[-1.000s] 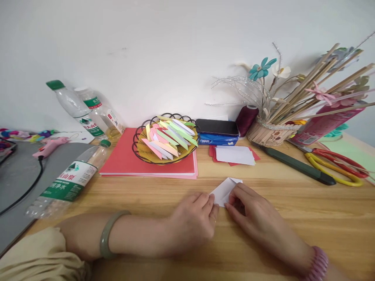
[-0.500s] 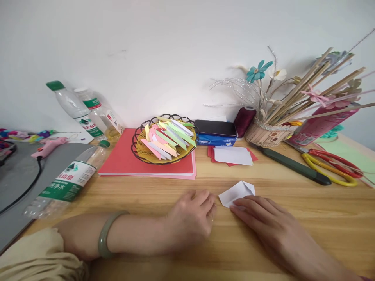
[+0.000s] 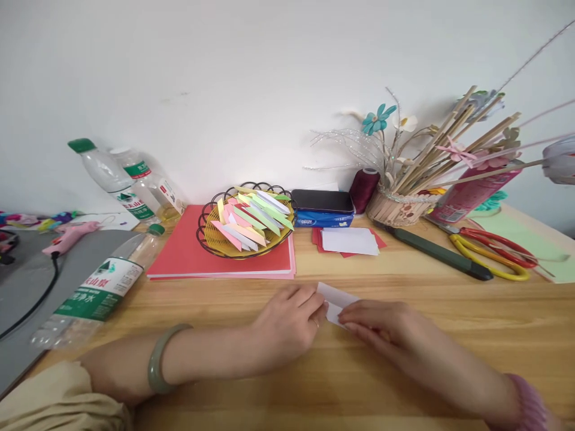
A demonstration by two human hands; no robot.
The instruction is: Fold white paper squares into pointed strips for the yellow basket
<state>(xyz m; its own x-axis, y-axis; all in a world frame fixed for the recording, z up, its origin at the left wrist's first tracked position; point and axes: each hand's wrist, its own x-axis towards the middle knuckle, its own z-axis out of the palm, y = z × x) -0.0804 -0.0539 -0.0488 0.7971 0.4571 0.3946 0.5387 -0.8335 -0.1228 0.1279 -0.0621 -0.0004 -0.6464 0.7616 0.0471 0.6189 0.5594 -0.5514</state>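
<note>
Both our hands pinch one small white paper piece point(image 3: 336, 299) flat on the wooden table point(image 3: 404, 371): our left hand point(image 3: 287, 326) holds its left end with closed fingertips, and our right hand point(image 3: 381, 329) presses its near edge with the fingers laid flat on it. The paper lies in the middle of the table, close to us.

We count three plastic bottles point(image 3: 96, 293) at the left, one wire basket point(image 3: 245, 224) with many coloured paper strips, one stack of red sheets point(image 3: 179, 257) under it, one phone point(image 3: 322, 201), and one pair of scissors point(image 3: 494, 254).

Around the hands the wood is bare, and the basket is well apart behind them. The lying bottle has a green label with Chinese characters; we cannot read them surely.
</note>
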